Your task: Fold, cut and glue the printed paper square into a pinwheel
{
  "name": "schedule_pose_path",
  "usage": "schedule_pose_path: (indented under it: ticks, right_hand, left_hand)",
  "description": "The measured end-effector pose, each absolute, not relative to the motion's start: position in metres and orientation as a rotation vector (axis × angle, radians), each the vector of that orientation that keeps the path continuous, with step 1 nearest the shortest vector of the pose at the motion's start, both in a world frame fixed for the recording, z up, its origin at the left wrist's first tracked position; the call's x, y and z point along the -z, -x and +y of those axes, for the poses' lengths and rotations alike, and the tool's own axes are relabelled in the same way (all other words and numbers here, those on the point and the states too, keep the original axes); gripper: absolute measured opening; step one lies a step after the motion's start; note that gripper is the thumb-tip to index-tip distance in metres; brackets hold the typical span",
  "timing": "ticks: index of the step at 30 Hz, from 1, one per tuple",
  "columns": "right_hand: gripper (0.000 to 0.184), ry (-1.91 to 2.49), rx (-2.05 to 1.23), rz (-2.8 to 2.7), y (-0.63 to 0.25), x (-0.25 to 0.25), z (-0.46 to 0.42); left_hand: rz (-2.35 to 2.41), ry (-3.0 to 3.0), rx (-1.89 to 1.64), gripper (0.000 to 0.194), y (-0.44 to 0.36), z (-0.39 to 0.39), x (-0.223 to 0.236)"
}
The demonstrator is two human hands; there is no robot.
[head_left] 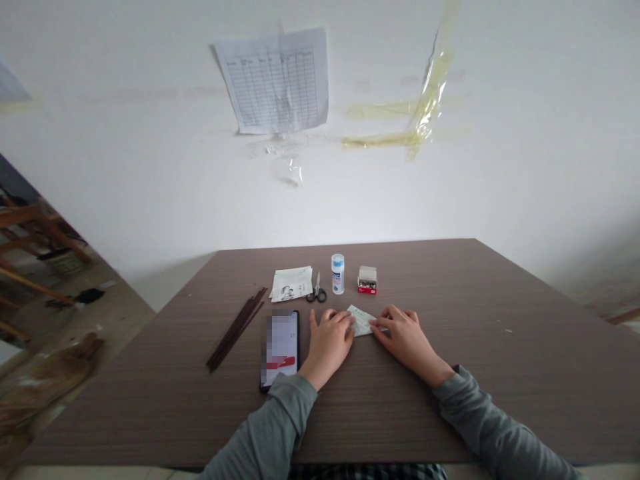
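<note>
Printed paper (361, 320) lay on the table (470, 287), nearer me than the white bottle (338, 275), my left hand (330, 339) and right hand (403, 335) touching opposite edges with half-curled fingers; whether either pinched it, I couldn't tell. Left of the bottle were scissors (316, 295), stacked papers (291, 283), dark sticks (236, 330) and a phone (281, 343) overlapped by my left sleeve (280, 417); right, a red box (367, 281).

Shows pale green on the small paper (362, 321), grey on the sleeves (263, 427), white and blue on the bottle (338, 275), streaked brown across the table (395, 413).
</note>
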State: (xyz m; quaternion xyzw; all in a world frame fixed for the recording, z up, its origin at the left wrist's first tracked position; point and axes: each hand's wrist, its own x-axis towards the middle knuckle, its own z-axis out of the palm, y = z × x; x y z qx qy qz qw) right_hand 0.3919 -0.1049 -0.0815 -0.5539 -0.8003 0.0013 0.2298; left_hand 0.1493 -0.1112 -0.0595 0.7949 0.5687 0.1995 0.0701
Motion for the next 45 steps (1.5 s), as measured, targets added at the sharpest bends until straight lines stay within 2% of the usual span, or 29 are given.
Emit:
schedule_pose_path:
  ticks: [5, 12, 22, 32, 40, 45]
  right_hand:
    - [0.018, 1.576, 0.005, -2.173, -0.385, 0.075, -0.108]
    - [0.009, 1.619, -0.061, -2.133, -0.379, 0.074, -0.107]
    - [0.019, 1.727, -0.050, -2.040, -0.370, 0.077, -0.110]
    - [0.047, 1.879, -0.317, -1.988, -0.382, 0.068, -0.108]
    - [0.052, 2.036, -0.277, -1.946, -0.386, 0.058, -0.113]
    - [0.049, 2.052, -0.271, -1.941, -0.398, 0.060, -0.112]
  left_hand:
    - [1.756, -2.334, -0.589, 0.033, -0.150, -0.110, 0.059]
    - [1.750, -2.307, -0.540, 0.034, -0.150, -0.108, 0.059]
    - [1.742, -2.295, -0.549, 0.035, -0.150, -0.107, 0.058]
    - [1.737, -2.251, -0.513, 0.035, -0.149, -0.108, 0.051]
    - [1.753, -2.232, -0.501, 0.037, -0.149, -0.110, 0.046]
    - [1.742, -2.226, -0.468, 0.036, -0.149, -0.112, 0.041]
